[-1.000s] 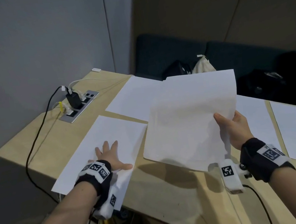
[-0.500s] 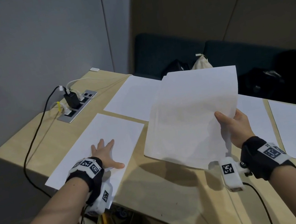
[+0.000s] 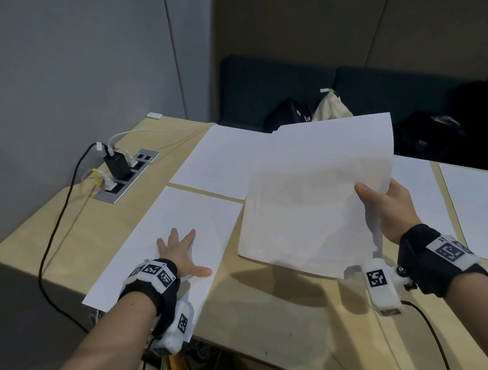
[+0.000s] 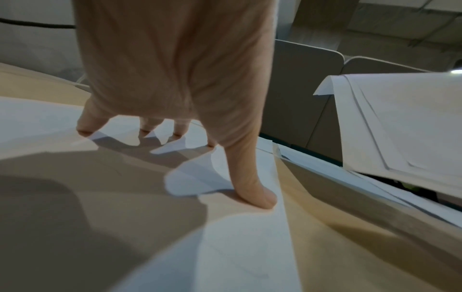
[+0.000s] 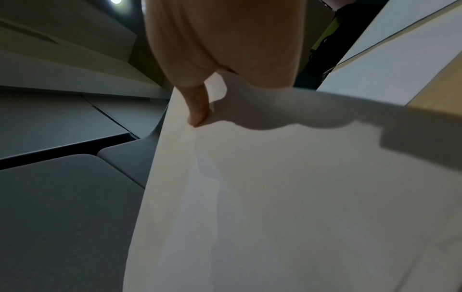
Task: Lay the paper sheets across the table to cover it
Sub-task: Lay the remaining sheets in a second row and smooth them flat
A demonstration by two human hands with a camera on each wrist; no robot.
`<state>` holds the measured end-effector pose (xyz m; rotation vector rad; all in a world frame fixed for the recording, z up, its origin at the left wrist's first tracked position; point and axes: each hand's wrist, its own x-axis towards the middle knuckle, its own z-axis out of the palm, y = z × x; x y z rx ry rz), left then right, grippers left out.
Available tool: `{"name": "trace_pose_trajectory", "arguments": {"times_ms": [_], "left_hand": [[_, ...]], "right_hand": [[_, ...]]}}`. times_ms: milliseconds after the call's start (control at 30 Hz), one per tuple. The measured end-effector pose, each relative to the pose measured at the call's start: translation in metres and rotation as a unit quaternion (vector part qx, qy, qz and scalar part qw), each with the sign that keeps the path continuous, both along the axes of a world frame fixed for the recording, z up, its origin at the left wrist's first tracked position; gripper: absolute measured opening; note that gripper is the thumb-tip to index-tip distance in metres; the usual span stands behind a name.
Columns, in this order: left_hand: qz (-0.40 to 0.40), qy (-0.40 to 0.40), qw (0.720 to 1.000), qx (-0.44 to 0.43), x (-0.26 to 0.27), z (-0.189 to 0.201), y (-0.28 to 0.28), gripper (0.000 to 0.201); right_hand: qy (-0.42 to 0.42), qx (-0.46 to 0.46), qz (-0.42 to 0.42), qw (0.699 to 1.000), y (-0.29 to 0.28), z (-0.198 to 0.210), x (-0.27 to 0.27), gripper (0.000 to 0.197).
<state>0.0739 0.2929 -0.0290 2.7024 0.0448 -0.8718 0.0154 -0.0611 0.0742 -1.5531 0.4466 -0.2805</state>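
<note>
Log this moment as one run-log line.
left hand: flat on near-left sheet | right hand: holds paper stack above table | stage: covering unfinished

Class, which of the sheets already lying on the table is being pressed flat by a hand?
The near-left sheet, beside the power strip: the left hand rests spread on it. The other laid sheets lie untouched.

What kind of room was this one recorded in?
Probably an office meeting room: a light wood table with a built-in power socket strip, a dark upholstered bench along the wall, and bags on it.
</note>
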Motion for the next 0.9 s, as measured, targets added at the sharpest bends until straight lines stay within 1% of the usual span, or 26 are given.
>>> {"name": "trace_pose_trajectory", "arguments": {"times_ms": [133,300,733,900], "left_hand": [[0.013,0.000,1.000,0.000,0.002,0.000,0.005,0.113],[-0.005,0.002,1.000,0.008,0.000,0.002,0.012,0.113],[-0.006,-0.006,1.000,0.006,0.000,0.004,0.012,0.112],[-0.004,-0.008,1.000,-0.001,0.001,0.003,0.013,0.111]], "right_hand": [[-0.001,-0.003,-0.002,1.000,-0.003,0.002,-0.001,0.033],[0.000,0.002,0.000,1.000,-0.005,0.001,-0.001,0.035],[-0.005,0.006,0.014,1.000,-0.002,-0.001,0.003,0.035],[-0.016,0.007,0.028,0.999,-0.003,0.003,0.003,0.031]]}}
